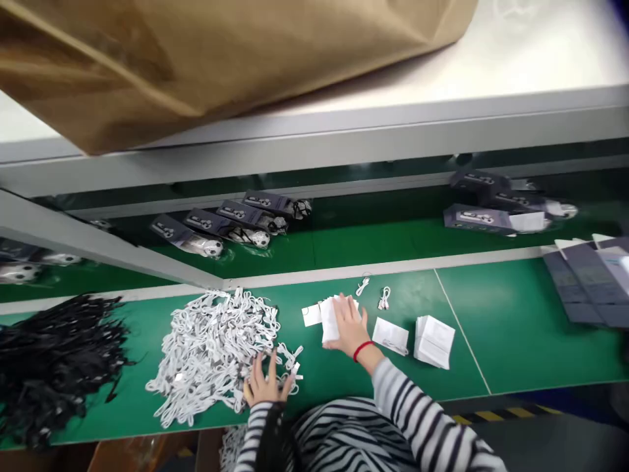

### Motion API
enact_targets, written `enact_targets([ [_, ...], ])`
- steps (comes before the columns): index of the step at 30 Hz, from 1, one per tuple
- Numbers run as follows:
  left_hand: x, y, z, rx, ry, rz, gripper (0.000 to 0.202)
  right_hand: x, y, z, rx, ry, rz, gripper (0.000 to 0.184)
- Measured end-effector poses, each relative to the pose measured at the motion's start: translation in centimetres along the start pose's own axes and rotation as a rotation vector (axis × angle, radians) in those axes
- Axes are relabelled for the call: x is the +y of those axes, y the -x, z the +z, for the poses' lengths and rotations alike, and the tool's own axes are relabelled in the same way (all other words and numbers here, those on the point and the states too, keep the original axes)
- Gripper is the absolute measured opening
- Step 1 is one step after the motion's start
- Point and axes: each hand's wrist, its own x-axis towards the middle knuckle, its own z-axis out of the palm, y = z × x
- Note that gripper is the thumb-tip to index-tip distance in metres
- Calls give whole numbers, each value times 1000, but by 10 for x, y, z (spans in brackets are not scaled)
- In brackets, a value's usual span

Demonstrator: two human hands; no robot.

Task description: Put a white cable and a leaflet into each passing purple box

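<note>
**Two hands on cables and leaflets at a green table**

Much is cut off or blurred. The big brown paper sack (196, 59) on the pale upper shelf (515, 59) runs out of the top edge. The flat dark grey cartons (587, 282) at the far right are smeared and clipped by the edge. The print on the dark grey boxes (230, 219) on the glossy belt behind cannot be read. The heap of thin black cords (54, 367) at the left leaves the picture, and its single strands cannot be told apart.

The table (515, 328) has a smooth green mat with white lines. The heap of white coiled cables (206, 354) is loose and tangled, a spread of small loops. The left hand (265, 383), in a black-and-white striped sleeve, lies on the heap's near right edge. Its fingers (272, 367) are spread apart on the strands, and whether any strand is pinched cannot be told.

The right hand (346, 324), with a red band (362, 349) at the wrist, rests flat on a stack of white folded paper leaflets (328, 322) at mid-table. Its fingers are stretched out and close together, not closed round the stack. A small white card (311, 314) lies just to the left. Two more white leaflet stacks (435, 341) lie to the right. Two small bundled white cables (384, 298) sit just behind, apart from the heap.
</note>
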Motion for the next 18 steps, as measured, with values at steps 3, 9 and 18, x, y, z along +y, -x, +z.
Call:
enact_targets([
  [3, 11, 8, 10, -59, -3, 105, 59, 0, -4, 7, -42, 75, -57, 119],
  [9, 24, -9, 28, 11, 132, -27, 41, 23, 4, -3, 139, -48, 18, 111],
  [18, 50, -34, 32, 242, 553, -193, 44, 25, 13, -5, 344, -261, 23, 78],
])
